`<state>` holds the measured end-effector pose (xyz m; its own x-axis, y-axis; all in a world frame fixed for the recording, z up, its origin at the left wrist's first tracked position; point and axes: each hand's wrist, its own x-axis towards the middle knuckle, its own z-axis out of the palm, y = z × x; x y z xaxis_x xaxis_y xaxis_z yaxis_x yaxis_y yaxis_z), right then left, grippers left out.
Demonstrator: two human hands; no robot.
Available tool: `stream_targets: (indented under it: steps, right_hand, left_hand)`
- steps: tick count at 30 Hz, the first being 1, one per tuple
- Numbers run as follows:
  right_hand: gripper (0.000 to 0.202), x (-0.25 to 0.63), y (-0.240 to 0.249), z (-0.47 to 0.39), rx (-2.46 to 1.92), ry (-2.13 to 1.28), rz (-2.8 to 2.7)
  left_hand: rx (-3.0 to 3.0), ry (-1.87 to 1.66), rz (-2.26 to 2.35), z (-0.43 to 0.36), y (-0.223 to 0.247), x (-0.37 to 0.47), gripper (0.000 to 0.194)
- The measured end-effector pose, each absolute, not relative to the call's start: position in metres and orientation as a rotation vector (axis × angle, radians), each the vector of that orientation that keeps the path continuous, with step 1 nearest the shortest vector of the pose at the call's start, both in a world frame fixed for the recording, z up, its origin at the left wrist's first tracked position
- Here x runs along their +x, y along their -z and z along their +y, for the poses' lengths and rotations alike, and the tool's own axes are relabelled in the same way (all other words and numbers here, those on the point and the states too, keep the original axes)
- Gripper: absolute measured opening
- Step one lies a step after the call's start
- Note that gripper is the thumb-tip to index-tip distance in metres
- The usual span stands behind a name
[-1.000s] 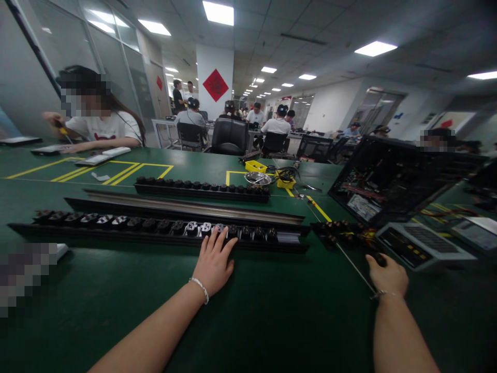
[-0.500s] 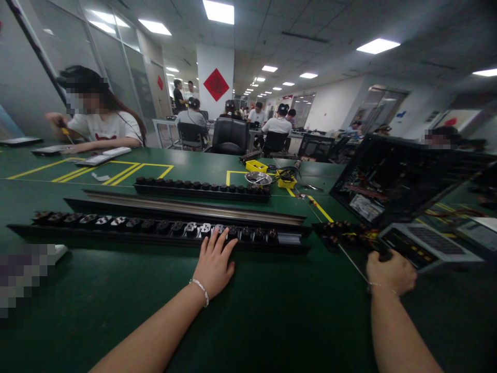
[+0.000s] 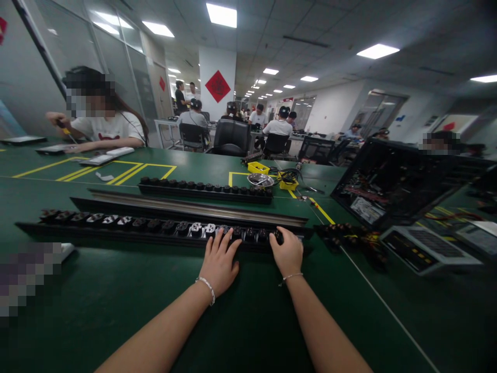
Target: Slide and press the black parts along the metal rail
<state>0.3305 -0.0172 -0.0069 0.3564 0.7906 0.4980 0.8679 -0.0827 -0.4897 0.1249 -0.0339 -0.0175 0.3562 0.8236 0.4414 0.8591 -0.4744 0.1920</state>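
Observation:
A long black rail [image 3: 116, 232] lies across the green table in front of me, with a row of black socket modules [image 3: 153, 224] along it, several showing pale metal parts. My left hand [image 3: 220, 261] lies on the front edge of the row, fingers spread and touching the modules. At the right end of the row, my right hand [image 3: 287, 251] has its thumb and fingers closed around the last black socket module [image 3: 278, 238]. Its other fingers are partly hidden. Behind the row lies a long, hollow black rail cover [image 3: 186, 207] with a metallic inside.
Behind stands another socket row [image 3: 205, 192], near a metal dish [image 3: 260, 180] and a yellow tray [image 3: 258, 168]. On the right are a dark cable bundle [image 3: 357, 238], a power supply unit [image 3: 430, 248] and an open computer case [image 3: 411, 181]. A co-worker [image 3: 104, 119] sits at left.
My right hand has moved left from the cable bundle beside the power supply to the right end of the socket row. My left hand stays on the row. The view has shifted slightly.

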Motion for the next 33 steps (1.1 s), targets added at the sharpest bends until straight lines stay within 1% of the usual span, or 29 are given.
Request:
stream_targets:
  steps: [3,18,27,33]
  right_hand:
    - [0.039,0.3293,0.0087,-0.0186,-1.915,0.15,-1.491]
    - [0.04,0.3284,0.0058,-0.0195,-1.98,0.149,-1.508]
    - [0.04,0.3278,0.0044,-0.0251,-2.003,0.141,-1.503]
    - [0.038,0.3292,0.0051,-0.0244,-2.022,0.172,-1.498]
  left_hand:
    - [-2.536,0.758,-1.569,-0.0341,0.0174,0.125,0.051]
    - [-2.535,0.761,-1.581,-0.0346,0.0157,0.125,0.051]
    - [-2.51,0.797,-1.583,-0.0345,0.0141,0.1265,0.042]
    - [-2.52,0.79,-1.585,-0.0351,0.0128,0.1259,0.043]
